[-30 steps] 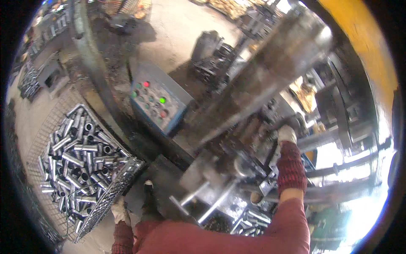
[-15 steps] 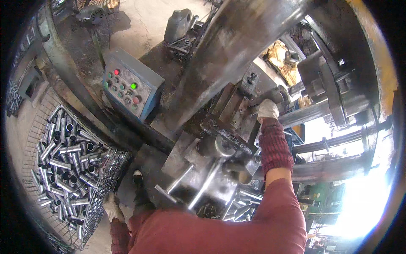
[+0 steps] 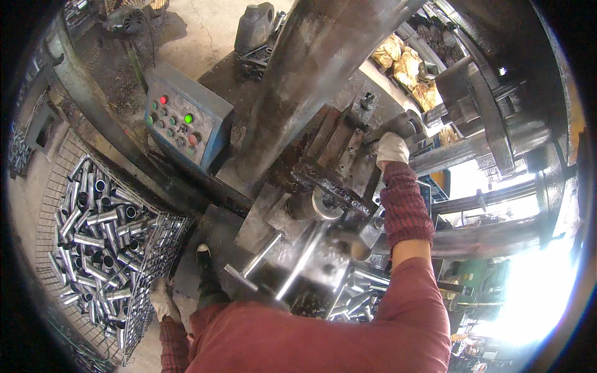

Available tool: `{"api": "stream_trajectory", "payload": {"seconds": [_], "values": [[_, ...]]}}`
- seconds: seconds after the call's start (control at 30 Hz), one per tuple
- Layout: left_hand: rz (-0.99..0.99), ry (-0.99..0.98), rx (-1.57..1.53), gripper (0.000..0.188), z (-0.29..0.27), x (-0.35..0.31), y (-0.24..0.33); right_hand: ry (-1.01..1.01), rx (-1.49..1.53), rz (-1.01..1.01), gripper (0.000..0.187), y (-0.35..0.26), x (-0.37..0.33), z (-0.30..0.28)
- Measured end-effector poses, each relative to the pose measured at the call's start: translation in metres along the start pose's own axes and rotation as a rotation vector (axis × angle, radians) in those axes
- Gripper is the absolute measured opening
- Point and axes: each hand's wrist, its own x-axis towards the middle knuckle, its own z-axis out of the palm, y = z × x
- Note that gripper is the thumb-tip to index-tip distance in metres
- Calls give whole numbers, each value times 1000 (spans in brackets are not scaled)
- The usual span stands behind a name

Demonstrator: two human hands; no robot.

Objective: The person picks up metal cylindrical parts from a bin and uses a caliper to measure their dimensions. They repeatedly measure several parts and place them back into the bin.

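My right hand [image 3: 392, 149], in a pale work glove, reaches up into the machine. It rests closed beside a dark metal cylinder [image 3: 407, 124] and a greasy steel die block [image 3: 349, 152]; what its fingers hold, if anything, is hidden. Below it, a round steel fitting [image 3: 305, 206] sits on a metal plate [image 3: 255, 217]. A shiny rod [image 3: 301, 261] and a T-shaped handle [image 3: 261, 255] extend from there toward me. My left hand [image 3: 163, 301], also gloved, hangs low next to the wire basket [image 3: 152, 267]; its fingers are not clear.
Many short cut steel tubes [image 3: 99, 248] fill the basket at left. A control box [image 3: 189, 118] with a lit green button stands beyond. A thick machine column [image 3: 298, 81] slants across the middle. More metal pieces [image 3: 360, 298] lie near my right elbow. A grey jug [image 3: 254, 28] stands far back.
The whole view has shifted slightly, so the machine sits a little higher. My right hand keeps its place beside the cylinder, and my left hand stays low by the basket.
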Motion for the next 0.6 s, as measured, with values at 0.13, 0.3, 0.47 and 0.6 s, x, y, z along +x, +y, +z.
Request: {"api": "stream_trajectory", "payload": {"seconds": [0.13, 0.3, 0.47, 0.6], "values": [[207, 159, 126, 25, 4, -11, 8, -32, -5, 7, 21, 6, 8, 0], [-270, 112, -217, 29, 16, -8, -4, 19, 27, -43, 20, 19, 16, 6], [-186, -76, -156, 41, 7, 0, -15, -46, -150, -56, 22, 8, 11, 2], [30, -8, -199, 48, -4, -7, 10, -52, -2, 74, 28, -6, 4, 6]]}}
